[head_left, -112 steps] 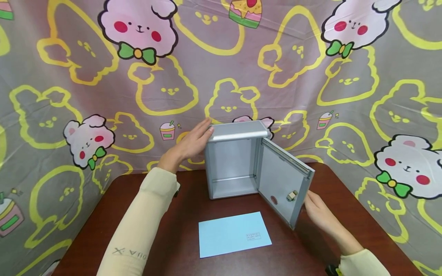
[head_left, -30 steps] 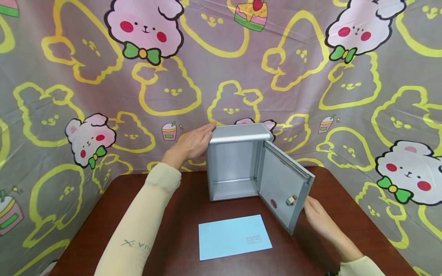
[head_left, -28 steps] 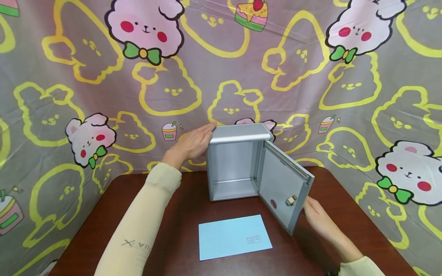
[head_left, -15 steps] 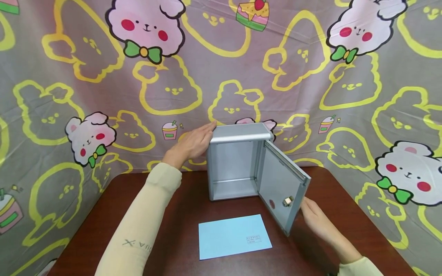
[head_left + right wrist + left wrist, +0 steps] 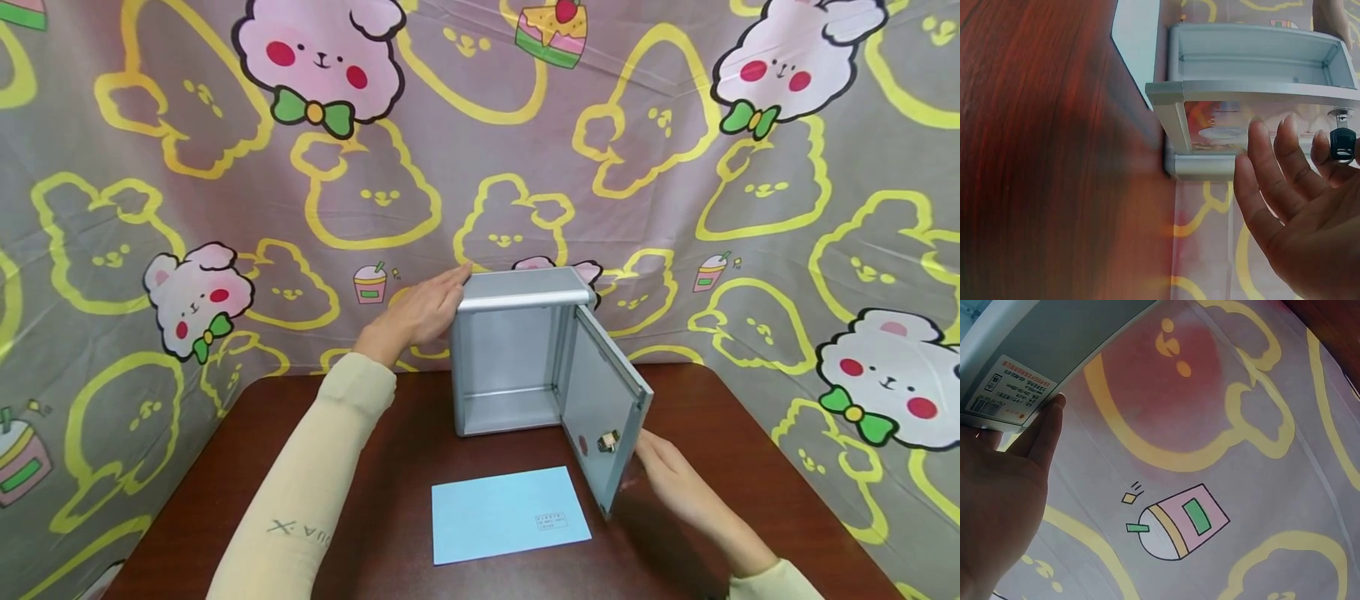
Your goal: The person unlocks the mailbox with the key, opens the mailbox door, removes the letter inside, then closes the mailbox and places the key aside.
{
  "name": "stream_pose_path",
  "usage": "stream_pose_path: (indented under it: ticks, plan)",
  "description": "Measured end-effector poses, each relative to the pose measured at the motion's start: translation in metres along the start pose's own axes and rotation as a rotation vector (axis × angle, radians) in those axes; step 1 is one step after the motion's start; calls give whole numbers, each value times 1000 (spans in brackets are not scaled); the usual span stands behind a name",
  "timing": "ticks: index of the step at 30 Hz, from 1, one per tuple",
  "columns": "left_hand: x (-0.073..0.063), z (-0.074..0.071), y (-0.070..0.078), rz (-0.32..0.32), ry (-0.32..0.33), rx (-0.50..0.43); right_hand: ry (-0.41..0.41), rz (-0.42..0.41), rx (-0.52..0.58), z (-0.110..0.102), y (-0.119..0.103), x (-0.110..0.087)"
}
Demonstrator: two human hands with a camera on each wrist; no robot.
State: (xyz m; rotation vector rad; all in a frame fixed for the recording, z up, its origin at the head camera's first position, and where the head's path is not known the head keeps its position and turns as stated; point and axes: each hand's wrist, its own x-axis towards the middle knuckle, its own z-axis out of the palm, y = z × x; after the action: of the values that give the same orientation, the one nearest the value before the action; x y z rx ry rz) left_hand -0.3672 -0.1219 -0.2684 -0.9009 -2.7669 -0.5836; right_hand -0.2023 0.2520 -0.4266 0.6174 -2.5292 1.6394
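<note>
A silver metal box [image 5: 517, 287] stands at the back of the table, its hinged door [image 5: 603, 400] swung outward. My left hand [image 5: 420, 312] rests on the box's upper left corner, fingers extended; the left wrist view shows them by a printed label [image 5: 1010, 390] on the side. On the door's outer face, in the right wrist view, a black-headed key [image 5: 1342, 142] sits in the lock. My right hand [image 5: 1310, 206] holds this key between thumb and index finger, the other fingers loosely bent near the door. The head view has that hand partly behind the door.
A light blue envelope [image 5: 498, 517] with a small printed stamp lies flat in front of the box. The dark red-brown table [image 5: 390, 542] has rounded back corners. A patterned cloth [image 5: 315, 200] hangs close behind and along the sides.
The door has swung leftward, part way toward the box, and my right hand has moved left along with it. My left hand stays on the box corner; the envelope has not moved.
</note>
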Motion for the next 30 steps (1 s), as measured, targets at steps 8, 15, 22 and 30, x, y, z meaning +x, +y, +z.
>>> stream_pose_path:
  ticks: [8, 15, 22, 30]
  plan:
    - [1, -1, 0, 3, -5, -3, -86, -104, 48, 6, 1, 5]
    - [1, 0, -1, -2, -7, -7, -114, -113, 97, 13, -1, 9]
    - [1, -1, -1, 1, -5, -16, -116, -100, 118, 20, -5, 12]
    - [0, -1, -1, 11, -10, -26, -135, -73, 118, 27, -4, 16]
